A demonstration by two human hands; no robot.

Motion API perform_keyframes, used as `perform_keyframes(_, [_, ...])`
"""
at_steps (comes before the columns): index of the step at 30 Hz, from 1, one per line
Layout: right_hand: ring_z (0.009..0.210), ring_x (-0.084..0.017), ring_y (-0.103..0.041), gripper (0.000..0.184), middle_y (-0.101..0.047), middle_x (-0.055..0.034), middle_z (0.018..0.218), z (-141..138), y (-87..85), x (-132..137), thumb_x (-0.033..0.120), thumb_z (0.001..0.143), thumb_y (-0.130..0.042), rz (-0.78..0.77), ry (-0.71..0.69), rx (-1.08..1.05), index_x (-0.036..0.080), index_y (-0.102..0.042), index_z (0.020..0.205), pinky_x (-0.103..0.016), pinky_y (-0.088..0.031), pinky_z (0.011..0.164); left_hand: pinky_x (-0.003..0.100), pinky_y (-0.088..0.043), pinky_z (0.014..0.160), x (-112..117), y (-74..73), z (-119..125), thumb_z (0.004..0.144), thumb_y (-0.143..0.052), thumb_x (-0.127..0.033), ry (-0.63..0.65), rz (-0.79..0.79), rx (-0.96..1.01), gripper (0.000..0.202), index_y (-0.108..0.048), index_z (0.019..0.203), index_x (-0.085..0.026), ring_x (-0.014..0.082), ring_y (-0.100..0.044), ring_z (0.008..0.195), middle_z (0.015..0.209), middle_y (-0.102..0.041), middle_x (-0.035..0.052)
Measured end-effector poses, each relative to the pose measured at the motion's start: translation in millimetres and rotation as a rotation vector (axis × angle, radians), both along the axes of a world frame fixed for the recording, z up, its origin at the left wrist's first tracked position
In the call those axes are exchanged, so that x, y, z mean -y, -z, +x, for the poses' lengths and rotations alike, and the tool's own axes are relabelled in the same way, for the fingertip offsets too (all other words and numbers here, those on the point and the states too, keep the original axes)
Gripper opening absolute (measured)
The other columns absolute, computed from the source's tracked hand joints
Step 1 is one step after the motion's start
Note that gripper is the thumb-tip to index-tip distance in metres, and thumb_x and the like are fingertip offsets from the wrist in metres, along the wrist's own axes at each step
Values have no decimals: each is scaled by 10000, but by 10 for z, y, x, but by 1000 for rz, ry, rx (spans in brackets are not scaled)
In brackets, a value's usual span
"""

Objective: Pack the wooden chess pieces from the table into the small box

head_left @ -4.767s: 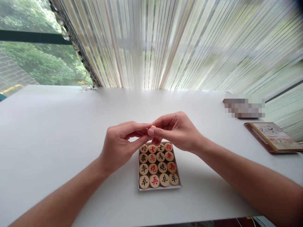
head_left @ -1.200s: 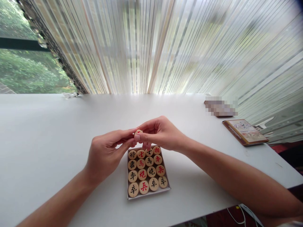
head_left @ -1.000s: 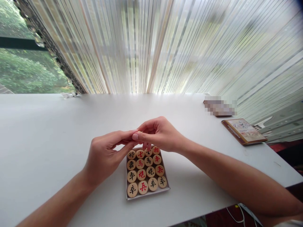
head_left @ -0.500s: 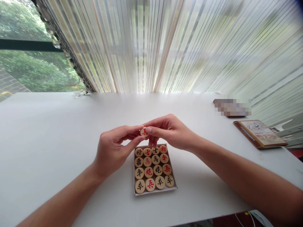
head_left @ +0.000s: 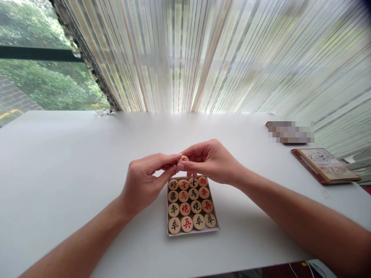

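Between the fingertips of both hands is a round wooden Chinese chess piece [head_left: 183, 158] with a red character, partly covered by the right thumb. My left hand [head_left: 150, 177] pinches it from the left side. From the right, my right hand [head_left: 213, 160] grips the same piece with thumb and fingers. Just below the hands, a shallow open box [head_left: 193, 233] lies on the white table, filled with rows of chess pieces marked in red and black. The far edge of the box is partly hidden behind the right fingers.
The white table [head_left: 72, 154] reaches back to a striped string curtain [head_left: 179, 58] at the window. A brown-edged box or book [head_left: 324, 165] lies at the right, with a blurred-out brown item [head_left: 290, 133] behind it. Cables [head_left: 301, 268] show below the table's front edge.
The right thumb has shifted down and left across the piece, which now shows less of its character. Both hands still hold it above the box. The whole view has moved slightly.
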State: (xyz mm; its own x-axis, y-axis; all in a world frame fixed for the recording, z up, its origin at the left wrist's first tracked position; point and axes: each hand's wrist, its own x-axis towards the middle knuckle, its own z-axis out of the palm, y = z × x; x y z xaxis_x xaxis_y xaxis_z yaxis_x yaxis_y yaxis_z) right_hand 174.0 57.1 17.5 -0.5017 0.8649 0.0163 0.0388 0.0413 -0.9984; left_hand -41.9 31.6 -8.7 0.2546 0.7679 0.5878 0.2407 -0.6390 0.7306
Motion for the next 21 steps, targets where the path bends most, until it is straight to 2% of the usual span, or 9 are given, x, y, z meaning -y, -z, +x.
perform_keyframes(7, [644, -154, -732, 351, -805, -66, 774, -13, -49, 46, 452, 839, -897, 94, -5, 9, 149, -876, 1014, -252, -629, 581, 327, -726, 829, 1, 14, 12, 890, -847, -183, 26, -78, 49, 252, -828, 1136, -233, 194, -821, 850, 999, -845, 36])
perform_keyframes(13, [693, -160, -745, 376, -824, -84, 890, -18, -95, 46, 477, 937, -795, 96, -44, -34, 148, -861, 1105, -292, -655, 636, 322, -729, 835, 5, 3, 27, 870, -866, -173, 3, -132, 143, 238, -830, 1103, -209, 187, -821, 858, 994, -847, 37])
perform_keyframes(21, [698, -154, -736, 346, -833, -79, 888, -18, -58, 55, 477, 917, -821, 124, -16, 15, 181, -876, 1088, -269, -648, 630, 314, -716, 818, 5, 15, 20, 893, -840, -169, -30, -55, 81, 199, -827, 1079, -238, 170, -800, 838, 981, -834, 17])
